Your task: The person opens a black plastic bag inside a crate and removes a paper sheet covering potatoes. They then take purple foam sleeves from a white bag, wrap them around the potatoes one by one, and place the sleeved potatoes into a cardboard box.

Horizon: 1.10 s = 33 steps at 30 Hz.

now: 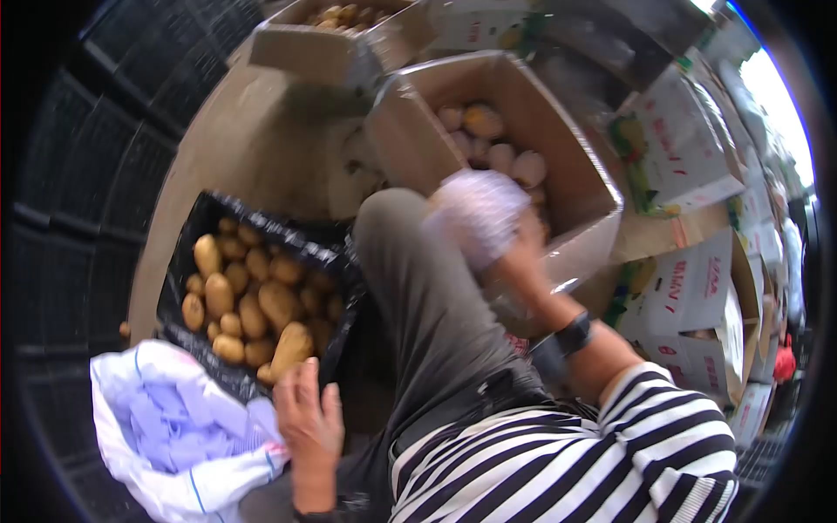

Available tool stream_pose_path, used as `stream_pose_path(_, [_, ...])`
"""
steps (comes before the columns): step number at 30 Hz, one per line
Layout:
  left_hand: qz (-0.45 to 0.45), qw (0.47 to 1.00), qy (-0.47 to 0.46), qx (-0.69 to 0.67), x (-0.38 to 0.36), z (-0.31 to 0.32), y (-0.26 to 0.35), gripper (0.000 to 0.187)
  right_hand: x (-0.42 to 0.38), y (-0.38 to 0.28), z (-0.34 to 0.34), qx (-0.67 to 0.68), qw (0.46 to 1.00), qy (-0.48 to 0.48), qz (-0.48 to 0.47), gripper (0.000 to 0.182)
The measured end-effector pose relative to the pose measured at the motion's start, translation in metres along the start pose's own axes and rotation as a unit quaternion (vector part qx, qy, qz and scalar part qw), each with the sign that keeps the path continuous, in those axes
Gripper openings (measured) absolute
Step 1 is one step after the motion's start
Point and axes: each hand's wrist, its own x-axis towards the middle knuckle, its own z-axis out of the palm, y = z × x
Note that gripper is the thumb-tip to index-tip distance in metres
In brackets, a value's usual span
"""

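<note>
My left hand [309, 423] is beside the near edge of the black-lined crate [261, 228], its fingers apart and close to a large potato [293, 350]. Many bare potatoes fill that crate. My right hand [516, 228], blurred by motion, holds a potato in a whitish foam wrap [479, 209] over the near side of an open cardboard box [558, 122]. Inside the box lie several wrapped potatoes [501, 159]. At the lower left a white sack [222, 484] holds a heap of pale purple wraps [174, 427].
Another cardboard box [305, 44] with potatoes stands at the top. Printed white cartons [676, 139] are stacked on the right. Dark plastic crates [78, 166] line the left side. My bent knee [392, 218] is between the crate and the box.
</note>
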Motion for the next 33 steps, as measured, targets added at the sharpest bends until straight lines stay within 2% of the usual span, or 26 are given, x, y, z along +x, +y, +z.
stream_pose_path(1, [-0.065, 0.991, -0.082, 0.089, -0.016, -0.007, -0.027, 0.053, 0.024, 0.093, -0.022, -0.154, 0.98, 0.074, -0.106, 0.027])
stream_pose_path(2, [-0.086, 0.976, -0.153, 0.131, -0.032, -0.014, -0.047, 0.052, 0.046, 0.108, -0.051, -0.189, 0.978, -0.016, -0.091, 0.03])
stream_pose_path(3, [-0.117, 0.951, -0.228, 0.172, -0.048, -0.021, -0.068, 0.052, 0.066, 0.075, -0.068, -0.383, 0.909, -0.143, 0.073, 0.023])
stream_pose_path(4, [-0.121, 0.952, -0.235, 0.153, -0.066, -0.02, -0.088, 0.049, 0.066, 0.075, -0.068, -0.327, 0.924, -0.118, -0.156, 0.025])
stream_pose_path(5, [-0.119, 0.956, -0.234, 0.129, -0.078, -0.009, -0.107, 0.046, 0.072, 0.089, -0.066, -0.422, 0.862, -0.094, -0.266, 0.029])
stream_pose_path(6, [-0.096, 0.962, -0.242, 0.087, -0.085, 0.005, -0.127, 0.043, 0.059, 0.042, -0.029, -0.284, 0.939, -0.086, -0.171, 0.028])
stream_pose_path(7, [-0.064, 0.967, -0.242, 0.041, -0.09, 0.013, -0.14, 0.039, 0.049, 0.009, 0.004, -0.158, 0.964, -0.137, -0.162, 0.024])
stream_pose_path(9, [-0.095, 0.967, -0.235, 0.013, -0.084, 0.013, -0.139, 0.031, 0.029, -0.033, 0.069, -0.029, 0.93, -0.289, -0.223, 0.023])
stream_pose_path(10, [-0.104, 0.974, -0.201, -0.001, -0.083, 0.015, -0.143, 0.026, 0.015, -0.047, 0.109, -0.014, 0.893, -0.376, -0.248, 0.023])
stream_pose_path(11, [-0.108, 0.975, -0.194, -0.002, -0.08, 0.012, -0.143, 0.026, -0.006, -0.065, 0.15, 0.046, 0.869, -0.447, -0.206, 0.024])
stream_pose_path(12, [-0.152, 0.976, -0.142, -0.067, -0.074, 0.003, -0.139, 0.024, -0.024, -0.051, 0.202, 0.078, 0.841, -0.472, -0.253, 0.026])
stream_pose_path(13, [-0.195, 0.968, -0.089, -0.131, -0.069, -0.006, -0.136, 0.023, -0.04, -0.058, 0.243, 0.008, 0.812, -0.529, -0.245, 0.033])
stream_pose_path(15, [-0.225, 0.959, 0.006, -0.174, -0.063, -0.012, -0.141, 0.022, -0.072, -0.035, 0.33, -0.022, 0.764, -0.496, -0.412, 0.046])
stream_pose_path(17, [-0.216, 0.963, 0.068, -0.144, -0.063, -0.014, -0.149, 0.023, -0.097, -0.031, 0.39, -0.064, 0.744, -0.507, -0.429, 0.05])
stream_pose_path(19, [-0.241, 0.955, 0.089, -0.151, -0.061, -0.015, -0.157, 0.024, -0.115, -0.044, 0.417, -0.111, 0.723, -0.518, -0.444, 0.055])
stream_pose_path(21, [-0.265, 0.944, 0.115, -0.16, -0.055, -0.019, -0.162, 0.025, -0.124, -0.051, 0.434, -0.129, 0.773, -0.478, -0.397, 0.053])
stream_pose_path(22, [-0.314, 0.925, 0.1, -0.19, -0.05, -0.022, -0.162, 0.025, -0.125, -0.051, 0.438, -0.183, 0.745, -0.442, -0.464, 0.051])
stream_pose_path(23, [-0.36, 0.903, 0.079, -0.221, -0.047, -0.025, -0.162, 0.026, -0.125, -0.051, 0.445, -0.184, 0.743, -0.448, -0.463, 0.051])
stream_pose_path(25, [-0.352, 0.912, 0.1, -0.188, -0.043, -0.028, -0.164, 0.027, -0.125, -0.051, 0.461, -0.303, 0.658, -0.439, -0.531, 0.046])
stream_pose_path(26, [-0.336, 0.921, 0.127, -0.15, -0.044, -0.029, -0.164, 0.029, -0.126, -0.042, 0.476, -0.319, 0.672, -0.4, -0.535, 0.032])
stream_pose_path(27, [-0.336, 0.922, 0.119, -0.15, -0.046, -0.031, -0.163, 0.029, -0.125, -0.045, 0.468, -0.32, 0.675, -0.404, -0.529, 0.032])
stream_pose_path(29, [-0.363, 0.911, 0.146, -0.128, -0.048, -0.036, -0.161, 0.031, -0.103, -0.063, 0.447, -0.267, 0.636, -0.491, -0.532, 0.032])
stream_pose_path(30, [-0.372, 0.906, 0.165, -0.116, -0.05, -0.036, -0.161, 0.032, -0.1, -0.05, 0.445, -0.164, 0.691, -0.515, -0.481, 0.037])
stream_pose_path(31, [-0.37, 0.905, 0.173, -0.118, -0.051, -0.036, -0.162, 0.032, -0.093, -0.048, 0.436, -0.166, 0.689, -0.51, -0.487, 0.037])
stream_pose_path(33, [-0.352, 0.907, 0.208, -0.102, -0.053, -0.038, -0.163, 0.032, -0.086, -0.044, 0.408, -0.074, 0.758, -0.608, -0.224, 0.044])
